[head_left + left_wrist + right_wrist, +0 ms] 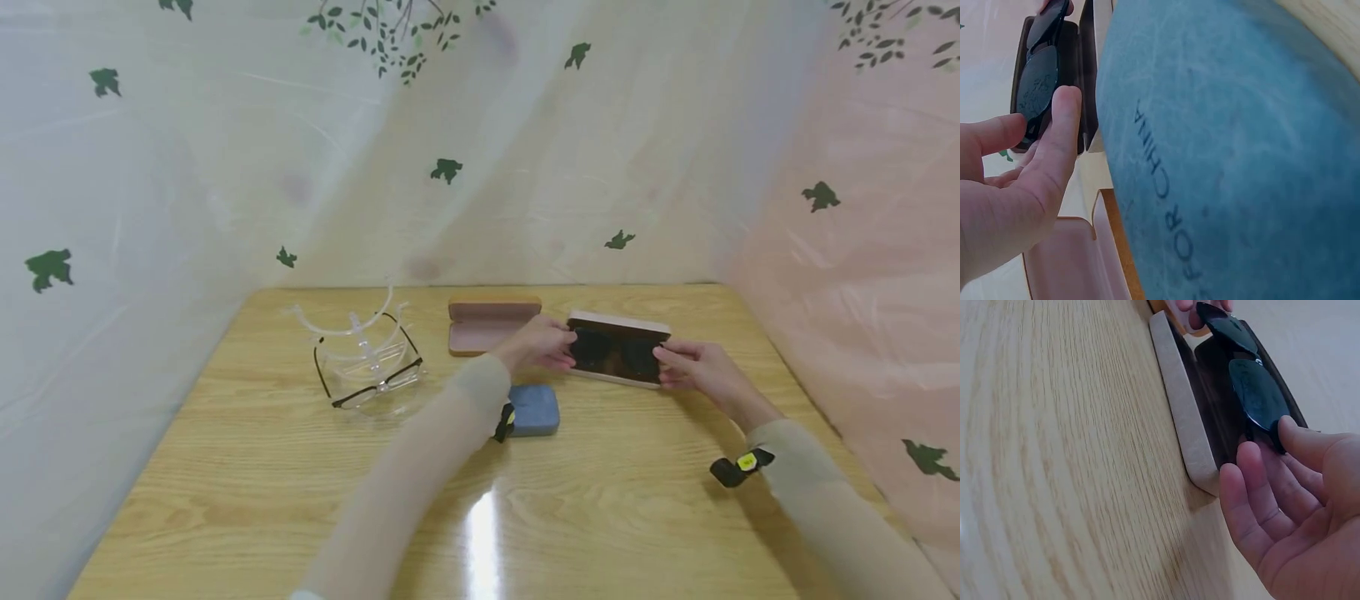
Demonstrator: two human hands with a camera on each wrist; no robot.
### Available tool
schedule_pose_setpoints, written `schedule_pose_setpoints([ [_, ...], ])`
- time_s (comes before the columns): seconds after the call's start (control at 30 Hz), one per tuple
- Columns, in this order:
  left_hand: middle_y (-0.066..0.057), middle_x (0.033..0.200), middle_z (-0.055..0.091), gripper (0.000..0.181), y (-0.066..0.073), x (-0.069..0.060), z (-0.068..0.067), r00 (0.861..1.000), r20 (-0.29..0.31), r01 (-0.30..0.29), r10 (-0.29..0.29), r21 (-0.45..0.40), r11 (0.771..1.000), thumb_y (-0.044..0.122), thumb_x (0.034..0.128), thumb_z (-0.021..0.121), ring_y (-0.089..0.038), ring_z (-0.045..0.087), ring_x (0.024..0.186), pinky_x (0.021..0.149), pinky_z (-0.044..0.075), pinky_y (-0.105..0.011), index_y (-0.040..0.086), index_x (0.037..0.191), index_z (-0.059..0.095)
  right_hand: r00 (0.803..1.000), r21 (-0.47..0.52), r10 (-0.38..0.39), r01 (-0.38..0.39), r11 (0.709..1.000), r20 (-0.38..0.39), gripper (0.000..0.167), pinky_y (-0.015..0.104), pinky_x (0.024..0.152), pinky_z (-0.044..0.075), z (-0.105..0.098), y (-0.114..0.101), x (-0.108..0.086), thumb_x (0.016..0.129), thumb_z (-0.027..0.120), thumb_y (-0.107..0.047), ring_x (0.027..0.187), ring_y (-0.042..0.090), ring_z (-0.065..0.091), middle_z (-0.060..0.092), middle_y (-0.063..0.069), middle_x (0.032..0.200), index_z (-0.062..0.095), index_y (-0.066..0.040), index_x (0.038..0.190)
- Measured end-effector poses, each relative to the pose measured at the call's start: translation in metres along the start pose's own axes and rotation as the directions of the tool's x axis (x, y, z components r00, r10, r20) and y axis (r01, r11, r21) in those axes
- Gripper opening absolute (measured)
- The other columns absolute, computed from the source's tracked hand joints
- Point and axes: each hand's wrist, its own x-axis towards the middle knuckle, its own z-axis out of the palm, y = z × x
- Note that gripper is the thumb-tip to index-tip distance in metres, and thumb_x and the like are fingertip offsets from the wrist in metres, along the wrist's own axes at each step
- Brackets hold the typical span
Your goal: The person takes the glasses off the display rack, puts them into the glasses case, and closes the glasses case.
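Two hands: your left hand and right hand take the sunglasses at opposite ends, probably so that the weight is shared and neither end dips.
Left grip: narrow; thumb and forefinger pinch the frame's outer corner, leaving most of the lens uncovered, perhaps to spare it smears.
Right grip: narrow also; the thumb presses the other outer corner while fingers lie behind and below, apparently to steady that end.
Sunglasses: at the mouth of the white case, running along its length, an alignment that seems to suit its long, shallow shape; you cannot tell here whether they touch the lining.
White case: open on the table, between your hands, its hollow facing you and so within easy reach of both.
Orange case: open, left of the white one and beyond your left wrist, pink lining in sight.
Blue case: on the table, below your left wrist; its nearness explains why its lettering, "FOR CHINA", looms so large in the left wrist view.
Clear rack: well to the left, with dark-rimmed glasses at its near side, arms spread; whether the rack bears them is unclear.
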Motion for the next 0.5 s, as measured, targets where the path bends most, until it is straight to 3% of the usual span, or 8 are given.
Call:
schedule_pose_setpoints([
  [0.17,-0.031,0.119,0.063,0.046,-0.004,0.003,0.004,0.999,-0.042,0.009,-0.008,0.018,1.0,0.011,0.1041,0.057,-0.035,0.071,0.092,0.081,0.061,-0.039,-0.008,0.144,0.046,1.0,-0.003,0.007,-0.007,1.0,-0.018,0.065,0.032,0.076,0.061,0.001,0.001,0.007,0.104,0.062,-0.027,0.081,0.011,0.07,0.069,-0.001,0.093,0.037,0.019,0.142],
  [0.27,-0.033,0.12,0.062,0.043,-0.006,0.004,0.007,0.999,-0.039,0.029,-0.028,0.006,1.0,0.01,0.1039,0.057,-0.035,0.071,0.093,0.084,0.06,-0.04,-0.009,0.141,0.046,0.999,-0.008,0.016,-0.016,1.0,-0.028,0.065,0.03,0.075,0.061,0.0,0.003,0.012,0.103,0.063,-0.026,0.081,0.01,0.07,0.071,-0.006,0.094,0.038,0.019,0.142],
  [0.5,-0.036,0.121,0.06,0.047,-0.008,0.005,0.006,0.999,-0.025,0.04,-0.041,-0.05,0.998,0.01,0.1037,0.058,-0.038,0.071,0.1,0.083,0.06,-0.038,-0.013,0.143,0.044,0.999,-0.119,0.012,-0.015,0.993,-0.032,0.063,0.027,0.074,0.06,-0.003,0.007,0.021,0.103,0.063,-0.026,0.081,0.005,0.066,0.072,-0.005,0.097,0.041,0.02,0.141],
])
